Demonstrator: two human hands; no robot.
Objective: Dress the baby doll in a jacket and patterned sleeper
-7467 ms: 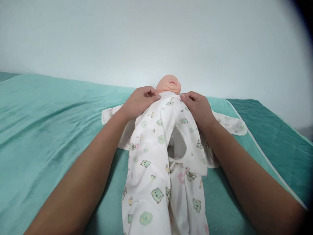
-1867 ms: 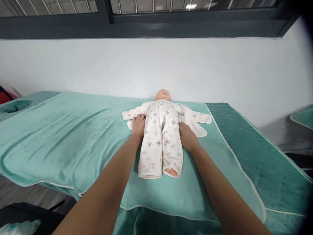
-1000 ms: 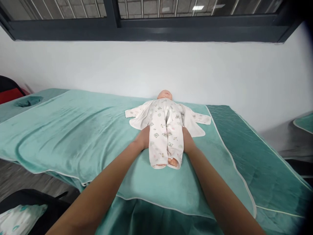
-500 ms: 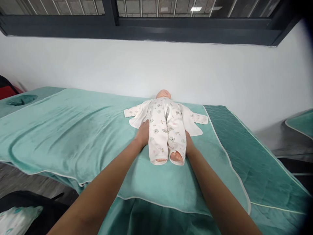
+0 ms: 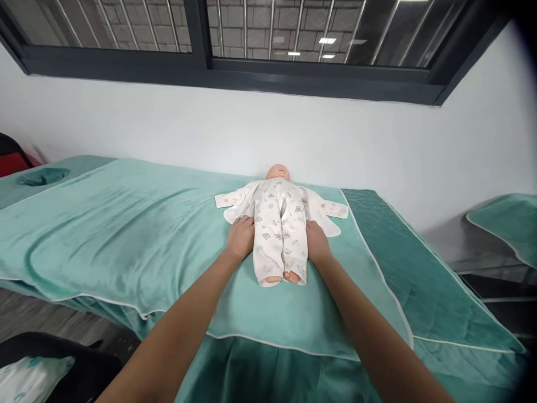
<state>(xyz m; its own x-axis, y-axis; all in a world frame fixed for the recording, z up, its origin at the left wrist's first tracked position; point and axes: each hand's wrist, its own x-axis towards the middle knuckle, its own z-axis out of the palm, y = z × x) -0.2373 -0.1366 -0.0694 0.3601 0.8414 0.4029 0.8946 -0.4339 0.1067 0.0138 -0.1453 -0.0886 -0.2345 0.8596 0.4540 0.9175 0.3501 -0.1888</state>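
Note:
A baby doll (image 5: 278,172) lies on its back on the light green cover, its head toward the wall. It wears a white printed long-sleeved top (image 5: 329,209) with the sleeves spread and the lower flaps fanned out. White printed baby trousers (image 5: 268,238) cover its legs, and the toes show at the cuffs. My left hand (image 5: 242,238) is closed on the trousers' left side at thigh height. On the opposite side my right hand (image 5: 318,242) grips the trousers at a similar height. Some fingertips of both hands are hidden against the cloth.
The light green cover (image 5: 126,224) lies over a darker green padded bed (image 5: 390,240) against a white wall. A dark window frame (image 5: 293,81) runs above. At lower left stands a black chair or bag (image 5: 96,364) with a printed white cloth (image 5: 33,378).
The trouser legs have come closer together and the cuffs now sit lower, near the toes. Both hands show more on the outer sides of the legs. The camera view has tilted up slightly.

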